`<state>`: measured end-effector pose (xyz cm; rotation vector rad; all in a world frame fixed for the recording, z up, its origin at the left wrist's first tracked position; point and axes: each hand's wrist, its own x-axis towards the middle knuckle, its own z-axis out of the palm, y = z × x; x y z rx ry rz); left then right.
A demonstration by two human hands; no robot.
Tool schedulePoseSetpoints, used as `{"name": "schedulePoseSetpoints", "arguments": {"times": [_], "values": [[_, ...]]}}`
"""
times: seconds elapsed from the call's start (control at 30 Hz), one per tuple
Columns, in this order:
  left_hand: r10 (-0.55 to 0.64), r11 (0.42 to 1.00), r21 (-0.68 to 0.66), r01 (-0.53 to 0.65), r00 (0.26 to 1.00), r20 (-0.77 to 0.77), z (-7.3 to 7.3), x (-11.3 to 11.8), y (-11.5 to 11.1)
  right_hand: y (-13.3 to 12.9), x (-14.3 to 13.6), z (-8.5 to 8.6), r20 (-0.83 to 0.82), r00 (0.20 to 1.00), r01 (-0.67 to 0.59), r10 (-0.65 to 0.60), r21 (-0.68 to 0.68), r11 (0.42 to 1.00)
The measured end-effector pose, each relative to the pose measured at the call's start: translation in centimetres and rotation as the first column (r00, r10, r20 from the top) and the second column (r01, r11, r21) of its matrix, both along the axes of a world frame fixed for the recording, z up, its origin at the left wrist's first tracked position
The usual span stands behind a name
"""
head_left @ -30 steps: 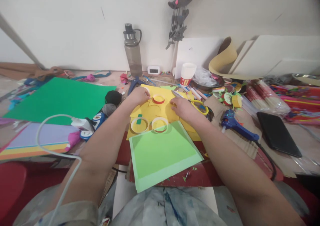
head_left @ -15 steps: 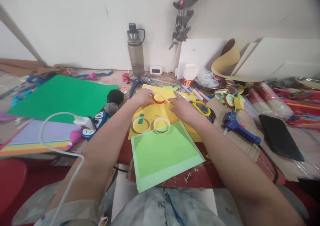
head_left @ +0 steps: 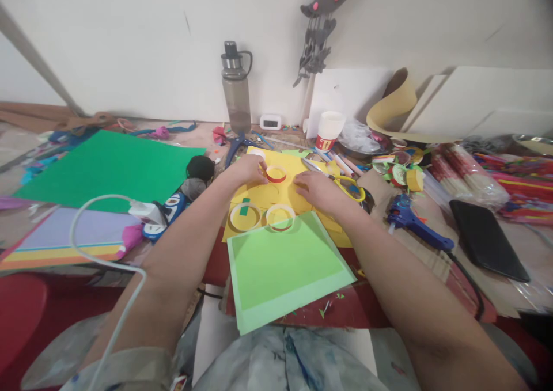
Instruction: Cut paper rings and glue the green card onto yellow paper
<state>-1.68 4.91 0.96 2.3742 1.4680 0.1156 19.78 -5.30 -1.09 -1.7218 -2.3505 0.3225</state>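
Note:
A red and white ring [head_left: 276,175] stands on yellow paper [head_left: 263,194]. My left hand [head_left: 253,170] is at its left side, fingers slightly curled and apart, the tips by its edge; whether they touch it I cannot tell. My right hand [head_left: 315,188] rests open on the paper to the right of the ring, its fingers spread. Closer to me lie two more rings, a pale ring [head_left: 232,224] around a dark green scrap [head_left: 244,207] and a second ring [head_left: 293,218] by a light green sheet [head_left: 285,270]. Yellow-handled scissors [head_left: 360,194] lie beyond my right wrist.
A blue glue gun [head_left: 419,227] and a black phone [head_left: 488,240] lie at the right. A bottle [head_left: 237,100] and a paper cup [head_left: 329,133] stand along the wall. Green card [head_left: 112,169] covers part of the left side; a white cable [head_left: 108,262] loops over my left arm.
The view has shifted very slightly. My right hand's fingers have drawn in a little; the ring and my left hand stay nearly where they were.

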Motion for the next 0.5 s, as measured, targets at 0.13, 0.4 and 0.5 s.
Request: {"name": "schedulePoseSetpoints", "arguments": {"times": [0.13, 0.4, 0.5], "values": [[-0.002, 1.0, -0.006, 0.002, 0.999, 0.033, -0.2, -0.8, 0.9, 0.1, 0.0, -0.1, 0.007, 1.0, -0.003, 0.003, 0.001, 1.0], [-0.029, 0.991, 0.135, -0.006, 0.965, 0.261, -0.8, -0.4, 1.3, -0.1, -0.2, 0.1, 0.02, 1.0, -0.002, 0.001, 0.007, 1.0], [-0.053, 0.99, 0.138, 0.016, 0.962, 0.27, -1.6, 0.2, 1.2, -0.2, -0.2, 0.2, 0.016, 1.0, -0.012, 0.012, 0.004, 1.0]]}}
